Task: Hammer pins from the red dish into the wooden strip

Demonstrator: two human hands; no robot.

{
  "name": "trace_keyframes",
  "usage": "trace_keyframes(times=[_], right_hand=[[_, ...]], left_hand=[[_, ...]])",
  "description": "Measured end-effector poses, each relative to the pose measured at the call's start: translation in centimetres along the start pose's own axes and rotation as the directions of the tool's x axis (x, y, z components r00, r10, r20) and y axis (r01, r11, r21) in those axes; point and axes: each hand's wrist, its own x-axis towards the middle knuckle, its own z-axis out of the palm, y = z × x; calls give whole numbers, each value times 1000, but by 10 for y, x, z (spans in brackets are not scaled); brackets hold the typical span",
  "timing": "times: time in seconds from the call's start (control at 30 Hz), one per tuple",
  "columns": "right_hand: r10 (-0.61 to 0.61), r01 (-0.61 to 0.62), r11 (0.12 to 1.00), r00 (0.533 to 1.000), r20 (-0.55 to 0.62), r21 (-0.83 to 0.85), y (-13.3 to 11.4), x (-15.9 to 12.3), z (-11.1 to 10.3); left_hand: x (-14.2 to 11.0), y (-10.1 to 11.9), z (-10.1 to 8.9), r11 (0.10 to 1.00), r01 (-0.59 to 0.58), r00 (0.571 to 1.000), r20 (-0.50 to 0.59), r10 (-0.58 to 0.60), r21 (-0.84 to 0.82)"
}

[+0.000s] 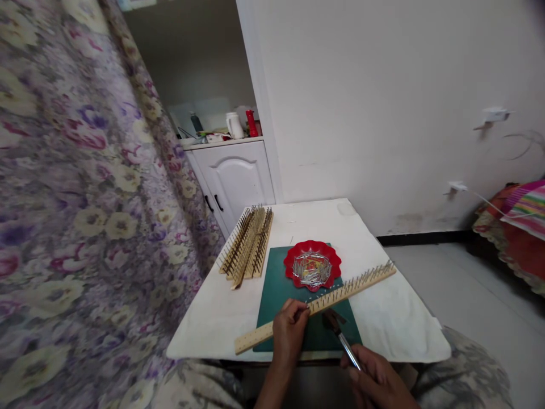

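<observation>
A long pale wooden strip [368, 282] lies slantwise over a green mat [276, 267]. Rows of nails stand up from its right part, while small holes show at its left end. My left hand [290, 326] rests over the strip, thumb and finger pinched on a nail [307, 307] beside the last standing ones; the nail is mostly hidden by the fingertips. A hammer [348, 347] with a dark head and shiny shaft is in my right hand [374, 372], its head just below the strip, apart from the nails. Behind the strip, a red scalloped dish [290, 262] holds many loose nails.
Several nail-studded wooden strips [249, 244] are stacked at the table's back left. A white cloth [213, 326] covers the table [395, 329]. A floral curtain [97, 199] hangs at left, and a white cabinet [238, 170] stands behind by the wall.
</observation>
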Motion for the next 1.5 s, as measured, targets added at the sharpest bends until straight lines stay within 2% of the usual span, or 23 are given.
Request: trace_keyframes(times=[0.2, 0.3, 0.6, 0.9, 1.0, 1.17, 1.33, 1.5], right_hand=[[-20, 20, 1000, 1000, 17, -10, -35, 13, 15], [-27, 28, 999, 999, 26, -22, -44, 22, 22], [-42, 43, 999, 999, 33, -34, -31, 29, 24], [-39, 42, 995, 999, 34, -89, -39, 24, 26], [-52, 55, 995, 998, 31, -81, -34, 17, 22], [18, -11, 996, 997, 80, -89, -8, 13, 13], [-19, 22, 998, 998, 60, -60, 18, 13, 3], [1, 4, 995, 999, 49, -103, 26, 14, -5]], left_hand=[[0, -2, 1, 1000, -14, 1000, 1, 14, -2], [0, -5, 3, 1000, -13, 1000, -6, 13, 3], [0, -6, 3, 1000, -17, 1000, -2, 17, -10], [1, -7, 3, 1000, -23, 999, -26, 23, 10], [1, -7, 1, 1000, -21, 1000, -4, 21, -17], [1, -4, -4, 999, -1, 999, 32, 3, -51], [3, -2, -17, 1000, -2, 999, 51, 2, -13], [25, 0, -28, 999, -28, 999, 28, 27, 47]])
